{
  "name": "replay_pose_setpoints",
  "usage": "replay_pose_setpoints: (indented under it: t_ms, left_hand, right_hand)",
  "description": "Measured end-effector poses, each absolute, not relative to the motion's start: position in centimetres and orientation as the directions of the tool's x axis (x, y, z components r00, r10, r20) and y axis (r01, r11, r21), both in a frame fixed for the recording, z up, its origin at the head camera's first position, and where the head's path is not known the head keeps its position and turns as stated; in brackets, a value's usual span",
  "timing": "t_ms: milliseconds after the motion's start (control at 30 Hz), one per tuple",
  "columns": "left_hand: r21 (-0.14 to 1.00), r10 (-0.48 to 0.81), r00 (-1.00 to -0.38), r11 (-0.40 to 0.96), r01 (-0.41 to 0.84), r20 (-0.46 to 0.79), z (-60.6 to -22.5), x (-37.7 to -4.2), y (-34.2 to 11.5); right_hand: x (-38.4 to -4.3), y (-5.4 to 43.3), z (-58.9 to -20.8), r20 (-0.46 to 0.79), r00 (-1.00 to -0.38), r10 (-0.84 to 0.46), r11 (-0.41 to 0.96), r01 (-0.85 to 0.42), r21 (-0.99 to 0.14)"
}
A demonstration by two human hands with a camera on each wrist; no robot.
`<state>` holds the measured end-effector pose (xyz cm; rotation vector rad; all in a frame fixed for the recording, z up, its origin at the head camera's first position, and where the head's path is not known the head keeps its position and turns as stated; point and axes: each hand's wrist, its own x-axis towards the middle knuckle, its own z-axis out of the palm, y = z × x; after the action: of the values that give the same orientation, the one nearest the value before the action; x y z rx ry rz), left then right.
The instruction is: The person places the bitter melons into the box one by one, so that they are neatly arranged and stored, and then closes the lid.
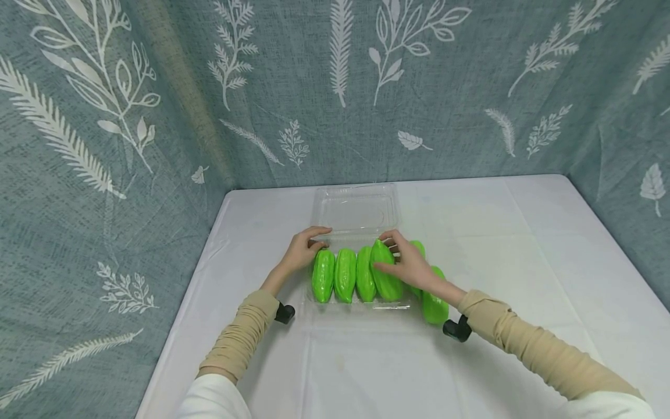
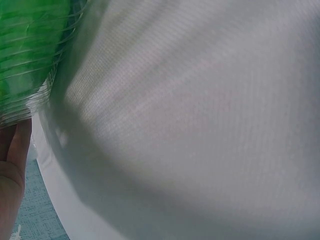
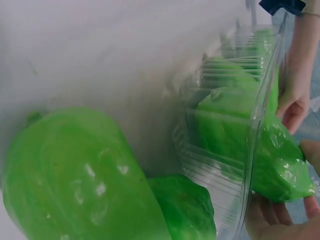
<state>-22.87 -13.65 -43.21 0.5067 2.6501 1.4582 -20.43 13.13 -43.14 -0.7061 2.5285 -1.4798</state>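
My right hand (image 1: 410,263) grips a glossy green, lengthwise-ridged fruit (image 1: 385,272) with a pointed tip; thumb and fingers sit at its upper end. It leans over the right end of a clear plastic clamshell box (image 1: 391,305). In the right wrist view the held fruit (image 3: 277,160) overlaps the box wall (image 3: 252,135), with fingertips on both sides of its tip. Inside the box, 3 like fruits (image 1: 323,276) stand side by side. My left hand (image 1: 302,249) rests at the box's back left corner, fingers relaxed and thumb apart. The left wrist view shows its fingers (image 2: 19,145) beside the ribbed box wall.
Right of the box, two more green fruits lie on the white table, one nearer (image 1: 435,305) and one (image 1: 419,247) partly behind my right hand. The box's lid (image 1: 356,209) lies folded open at the back. A patterned curtain (image 1: 314,87) hangs behind the table.
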Motion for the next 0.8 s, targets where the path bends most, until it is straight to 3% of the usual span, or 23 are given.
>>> replay_pose_setpoints:
  t_ms: [533, 800]
  left_hand:
    - [0.835, 0.325, -0.941, 0.488, 0.254, 0.096, -43.1, -22.8, -13.7]
    - [0.844, 0.31, -0.949, 0.492, 0.215, 0.061, -43.0, -22.8, -13.6]
  right_hand:
    - [-21.2, 13.9, -43.8, 0.183, -0.907, -0.38, 0.49, -0.365, -0.792]
    - [-21.5, 14.2, -43.3, 0.206, -0.915, -0.347, 0.442, -0.353, -0.824]
